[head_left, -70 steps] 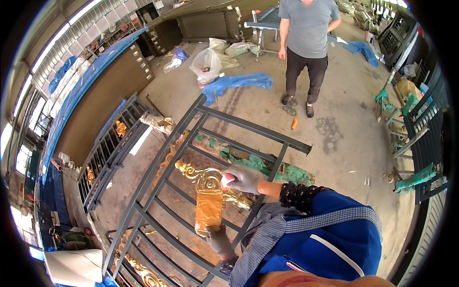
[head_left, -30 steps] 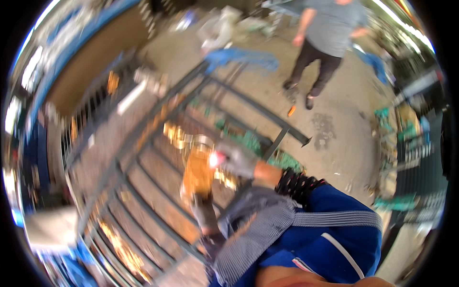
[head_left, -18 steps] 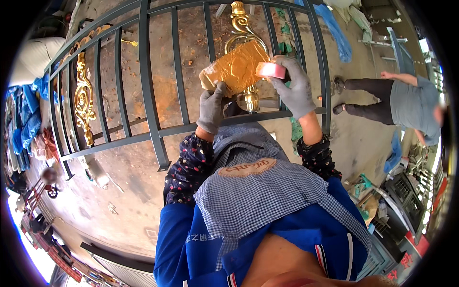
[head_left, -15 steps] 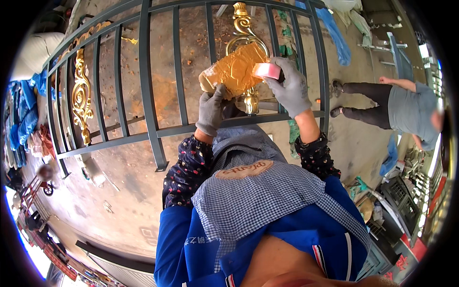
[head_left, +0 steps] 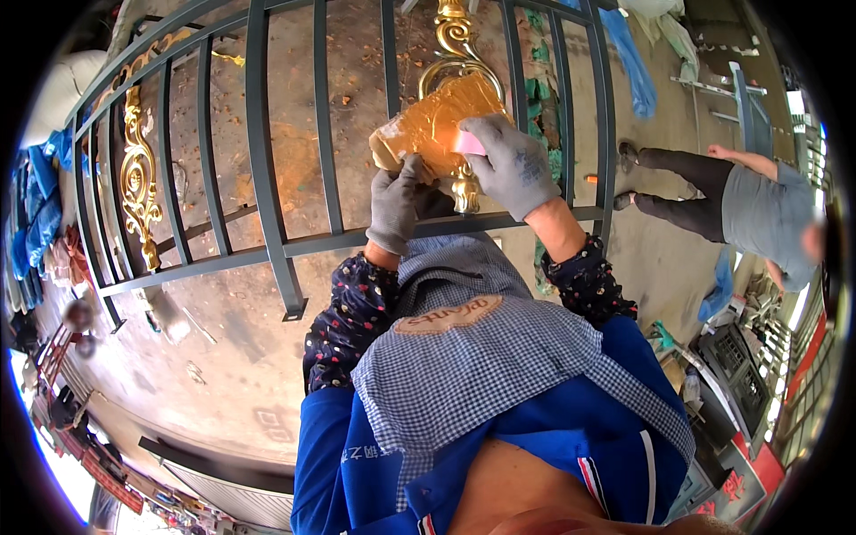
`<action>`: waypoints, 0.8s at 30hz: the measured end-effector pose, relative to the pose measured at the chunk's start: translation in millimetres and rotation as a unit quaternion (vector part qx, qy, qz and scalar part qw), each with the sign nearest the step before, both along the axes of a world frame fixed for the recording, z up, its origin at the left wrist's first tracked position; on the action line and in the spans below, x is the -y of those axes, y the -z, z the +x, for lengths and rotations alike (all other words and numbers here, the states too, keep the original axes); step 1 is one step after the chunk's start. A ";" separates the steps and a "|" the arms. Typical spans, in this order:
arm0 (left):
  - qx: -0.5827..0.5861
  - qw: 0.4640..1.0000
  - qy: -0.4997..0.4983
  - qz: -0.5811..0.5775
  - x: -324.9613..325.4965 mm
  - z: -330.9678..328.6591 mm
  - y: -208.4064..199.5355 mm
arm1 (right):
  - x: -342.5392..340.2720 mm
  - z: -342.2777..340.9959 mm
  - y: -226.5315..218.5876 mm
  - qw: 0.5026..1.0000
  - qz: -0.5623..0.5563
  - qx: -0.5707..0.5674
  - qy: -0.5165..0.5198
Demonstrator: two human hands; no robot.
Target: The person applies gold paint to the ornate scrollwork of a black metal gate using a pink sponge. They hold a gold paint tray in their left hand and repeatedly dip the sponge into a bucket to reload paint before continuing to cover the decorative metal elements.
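Observation:
My gloved left hand (head_left: 393,207) is closed on the near left corner of a flat piece smeared with gold paint (head_left: 432,116). Between the fingers of my gloved right hand (head_left: 519,171) is a small pink sponge block (head_left: 469,144), whose end meets the gold surface. Both hands are over the near rail of a dark grey metal railing (head_left: 267,160). Behind the painted piece, a gold scroll ornament (head_left: 456,36) set between the bars is partly hidden. Another gold ornament (head_left: 139,178) fills a gap further left.
A person (head_left: 758,201) in a grey shirt and dark trousers stands at the right. Blue sheeting (head_left: 40,209) lies piled at the far left. Stained concrete floor (head_left: 214,357) shows through and below the railing. Metal frames and a dark panel (head_left: 733,366) lean at the lower right.
My right hand has moved slightly left and turned, bringing the sponge further onto the gold surface. The left hand keeps its hold. The view has shifted a little.

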State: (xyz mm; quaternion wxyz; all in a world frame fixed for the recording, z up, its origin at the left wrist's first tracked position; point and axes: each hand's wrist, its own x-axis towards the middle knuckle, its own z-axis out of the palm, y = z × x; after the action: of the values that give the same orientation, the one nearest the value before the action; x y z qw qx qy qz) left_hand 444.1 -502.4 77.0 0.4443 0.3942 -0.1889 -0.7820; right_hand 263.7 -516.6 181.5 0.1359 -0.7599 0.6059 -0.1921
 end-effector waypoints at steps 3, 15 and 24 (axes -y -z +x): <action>0.001 1.000 0.007 0.011 3.4 -5.2 4.0 | 6.2 -10.2 10.3 0.999 -0.012 -0.002 0.038; 0.051 0.998 -0.002 0.047 23.2 -21.5 41.7 | 27.3 -39.8 38.5 0.989 0.019 0.140 0.048; 0.045 0.992 -0.072 0.097 31.7 -13.2 51.0 | 166.1 -152.2 155.6 0.938 0.080 0.194 0.278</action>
State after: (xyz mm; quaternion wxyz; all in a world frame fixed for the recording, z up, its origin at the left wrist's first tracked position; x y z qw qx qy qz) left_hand 430.9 -534.1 26.0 0.4501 0.4829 -0.1028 -0.7441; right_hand 111.4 -682.8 25.8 0.2521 -0.4962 0.7681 -0.3166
